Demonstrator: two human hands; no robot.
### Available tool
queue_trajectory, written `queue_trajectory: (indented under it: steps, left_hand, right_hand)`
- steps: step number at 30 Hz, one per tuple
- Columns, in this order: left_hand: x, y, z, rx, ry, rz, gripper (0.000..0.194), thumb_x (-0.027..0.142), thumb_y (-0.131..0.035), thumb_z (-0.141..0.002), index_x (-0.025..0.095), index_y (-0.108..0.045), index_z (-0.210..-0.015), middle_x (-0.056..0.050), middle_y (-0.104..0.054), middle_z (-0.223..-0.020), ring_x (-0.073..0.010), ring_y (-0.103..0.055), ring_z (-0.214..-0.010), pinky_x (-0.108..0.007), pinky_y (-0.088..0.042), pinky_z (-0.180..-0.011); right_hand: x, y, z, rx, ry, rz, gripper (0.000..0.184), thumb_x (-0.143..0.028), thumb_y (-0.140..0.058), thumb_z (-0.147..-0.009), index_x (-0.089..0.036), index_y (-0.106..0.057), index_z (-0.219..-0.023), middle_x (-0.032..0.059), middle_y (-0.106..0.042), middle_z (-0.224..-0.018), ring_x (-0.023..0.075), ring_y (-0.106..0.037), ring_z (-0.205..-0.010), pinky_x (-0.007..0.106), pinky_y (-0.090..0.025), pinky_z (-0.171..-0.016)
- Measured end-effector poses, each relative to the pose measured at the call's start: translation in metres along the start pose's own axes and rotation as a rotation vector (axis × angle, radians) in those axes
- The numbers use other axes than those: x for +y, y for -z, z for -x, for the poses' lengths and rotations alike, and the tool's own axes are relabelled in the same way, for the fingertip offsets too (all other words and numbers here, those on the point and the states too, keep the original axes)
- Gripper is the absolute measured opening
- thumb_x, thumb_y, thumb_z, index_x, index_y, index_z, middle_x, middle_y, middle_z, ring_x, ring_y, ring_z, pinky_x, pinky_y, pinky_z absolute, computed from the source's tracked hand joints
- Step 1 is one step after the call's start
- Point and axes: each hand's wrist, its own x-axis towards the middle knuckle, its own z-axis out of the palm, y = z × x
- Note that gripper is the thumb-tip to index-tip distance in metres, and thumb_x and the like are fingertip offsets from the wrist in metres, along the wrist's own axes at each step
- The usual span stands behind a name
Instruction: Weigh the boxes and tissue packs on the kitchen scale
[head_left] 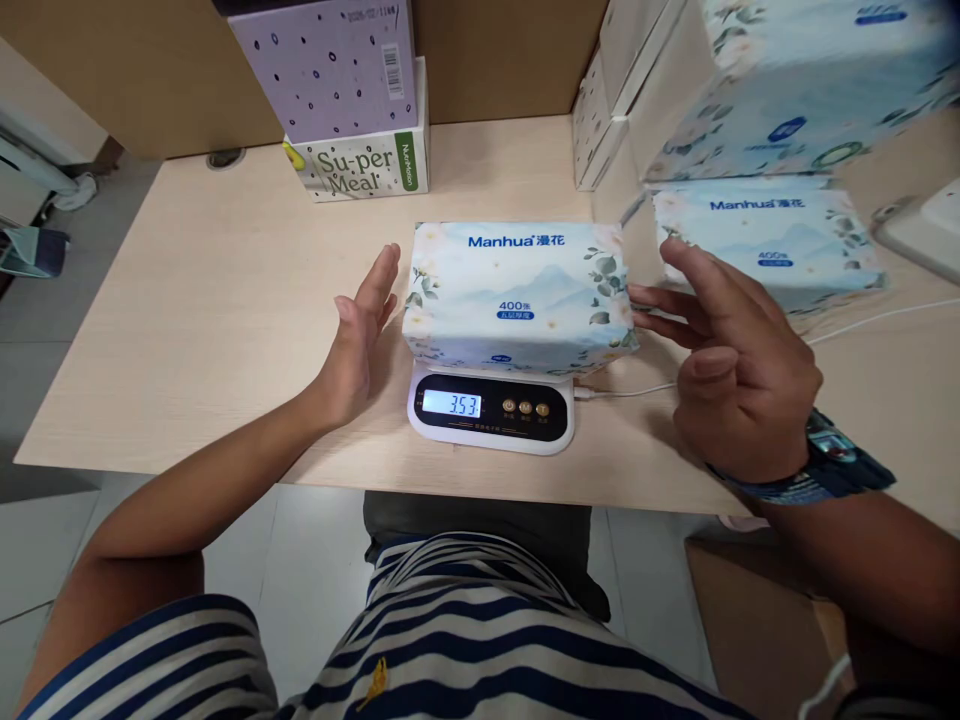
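A blue-white tissue pack (pixel 517 285) with flower prints rests on a white digital kitchen scale (pixel 491 410), whose lit display reads 353, possibly with a decimal point. To the pack's left is my left hand (pixel 356 345), open, fingers extended, apart from the pack and holding nothing. My right hand (pixel 742 370) is open on the other side, with its fingertips close to the pack's right end; whether they touch it I cannot tell. Behind that hand lies a second tissue pack (pixel 772 235), partly covered by my fingers.
A purple box (pixel 330 75) sits on a Su-per Meal box (pixel 360 165) at the back. More tissue packs (pixel 810 90) and white boxes (pixel 600 130) stand at back right. A white cable (pixel 637 392) runs right from the scale. A cardboard box (pixel 757 620) is below the table.
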Motion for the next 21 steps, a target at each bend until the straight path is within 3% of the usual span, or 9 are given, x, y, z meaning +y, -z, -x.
queue_trajectory:
  steps: [5, 9, 13, 18, 21]
  left_hand:
    - [-0.003, 0.003, -0.001, -0.012, -0.081, -0.006, 0.096, 0.099, -0.021, -0.098, 0.043, -0.041, -0.174, 0.011, -0.027, -0.190, -0.0280, -0.019, -0.181, -0.053, -0.025, -0.148]
    - [-0.008, 0.005, -0.006, 0.001, -0.096, -0.059, 0.099, 0.101, -0.016, -0.097, 0.045, -0.041, -0.174, 0.013, -0.028, -0.190, -0.0239, -0.015, -0.181, -0.050, -0.024, -0.148]
    - [-0.012, 0.006, 0.001, 0.043, -0.142, -0.033, 0.095, 0.095, -0.012, -0.101, 0.042, -0.031, -0.178, 0.006, -0.024, -0.192, -0.0243, -0.014, -0.182, -0.053, -0.020, -0.149]
    - [-0.018, 0.004, 0.015, 0.063, -0.054, 0.038, 0.090, 0.086, -0.013, -0.107, 0.039, -0.005, -0.183, 0.000, -0.009, -0.195, -0.0210, -0.008, -0.182, -0.048, -0.014, -0.150]
    - [-0.012, 0.006, 0.015, 0.067, -0.005, -0.033, 0.093, 0.087, -0.017, -0.107, 0.033, -0.017, -0.183, -0.005, -0.016, -0.194, -0.0284, -0.013, -0.182, -0.053, -0.014, -0.151]
  right_hand:
    - [0.000, 0.001, 0.002, 0.015, -0.012, 0.006, 0.060, -0.061, -0.050, -0.114, -0.041, -0.053, -0.170, 0.0056, -0.060, -0.171, 0.0343, -0.069, -0.149, 0.048, -0.073, -0.110]
    - [0.004, 0.001, 0.004, 0.023, -0.009, -0.006, 0.060, -0.062, -0.050, -0.113, -0.043, -0.053, -0.170, 0.0052, -0.060, -0.171, 0.0339, -0.070, -0.149, 0.049, -0.072, -0.110]
    - [-0.001, 0.002, 0.005, 0.029, 0.030, -0.013, 0.063, -0.059, -0.053, -0.112, -0.039, -0.054, -0.171, 0.0084, -0.062, -0.169, 0.0354, -0.072, -0.145, 0.050, -0.073, -0.110]
    - [-0.005, -0.001, 0.003, 0.010, 0.015, 0.078, 0.062, -0.053, -0.049, -0.111, -0.043, -0.051, -0.172, 0.0101, -0.069, -0.161, 0.0420, -0.080, -0.128, 0.061, -0.078, -0.092]
    - [0.005, 0.003, -0.002, 0.003, 0.214, 0.253, 0.061, -0.056, -0.045, -0.112, -0.044, -0.052, -0.171, 0.0125, -0.084, -0.134, 0.0421, -0.085, -0.111, 0.062, -0.077, -0.079]
